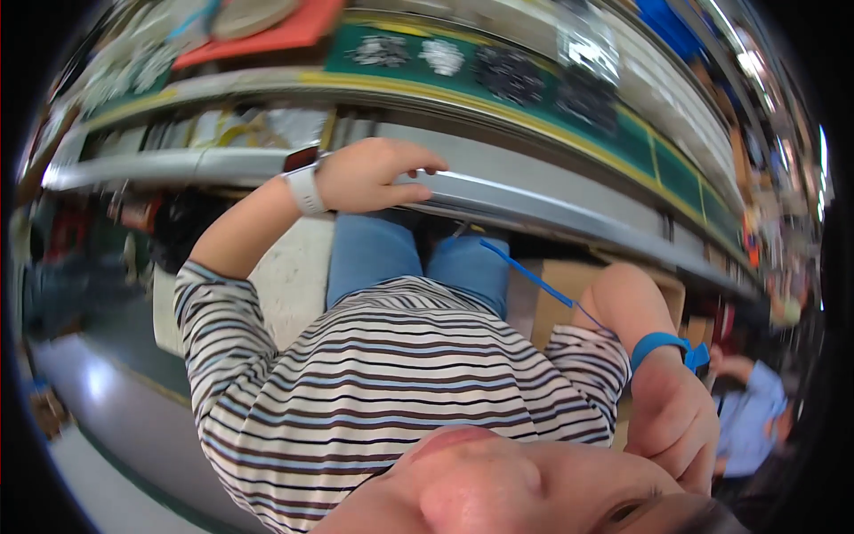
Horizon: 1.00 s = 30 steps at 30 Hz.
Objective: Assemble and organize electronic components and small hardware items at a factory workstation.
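My left hand (378,173), with a white-strapped watch (305,182) on its wrist, hovers at the metal front edge (498,194) of the workbench, above my lap. Its thumb and fingers are apart, and nothing shows between them. My right hand (678,416) is raised close to my head at the lower right. Its fingers are curled in, and whatever they may hold is hidden. Around that wrist sits a blue wrist strap (663,345). A blue cord (527,271) hangs between my lap and my right arm.
Piles of small black parts (509,73) and white parts (442,56) lie on the green bench mat (636,147). A red tray (298,36) stands at the far left. Below the bench, a cardboard box (574,276) is near my right arm. Another person (752,418) is at the right.
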Each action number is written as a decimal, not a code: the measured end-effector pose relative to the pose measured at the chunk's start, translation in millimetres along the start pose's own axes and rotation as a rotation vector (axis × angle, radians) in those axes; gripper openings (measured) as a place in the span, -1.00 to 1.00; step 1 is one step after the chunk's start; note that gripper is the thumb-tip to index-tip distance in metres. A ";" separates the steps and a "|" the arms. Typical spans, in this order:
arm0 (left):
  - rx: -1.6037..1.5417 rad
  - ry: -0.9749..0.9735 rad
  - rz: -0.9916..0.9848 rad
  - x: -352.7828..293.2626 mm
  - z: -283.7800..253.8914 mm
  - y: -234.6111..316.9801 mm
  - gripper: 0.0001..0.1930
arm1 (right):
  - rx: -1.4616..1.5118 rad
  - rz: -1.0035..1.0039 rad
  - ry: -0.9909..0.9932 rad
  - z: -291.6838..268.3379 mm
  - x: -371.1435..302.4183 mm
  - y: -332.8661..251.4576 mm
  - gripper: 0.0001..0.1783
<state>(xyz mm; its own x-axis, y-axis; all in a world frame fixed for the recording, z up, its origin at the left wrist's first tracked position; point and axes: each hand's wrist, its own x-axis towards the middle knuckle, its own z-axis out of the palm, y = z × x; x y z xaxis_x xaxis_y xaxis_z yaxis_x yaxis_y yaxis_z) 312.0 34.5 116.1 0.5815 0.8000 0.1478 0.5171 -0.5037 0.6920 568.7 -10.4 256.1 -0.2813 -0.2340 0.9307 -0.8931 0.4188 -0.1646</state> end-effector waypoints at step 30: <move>-0.392 0.449 0.035 178.8 78.2 -115.4 -0.74 | -0.831 1.764 0.484 18.0 -184.9 -99.1 -0.74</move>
<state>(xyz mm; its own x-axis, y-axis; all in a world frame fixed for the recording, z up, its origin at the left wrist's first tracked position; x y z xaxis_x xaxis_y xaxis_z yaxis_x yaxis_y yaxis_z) 405.4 210.2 7.5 0.2272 0.8878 0.4002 0.1825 -0.4425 0.8780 702.9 -24.5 94.5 -0.2736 0.9612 -0.0356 0.5947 0.1400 -0.7916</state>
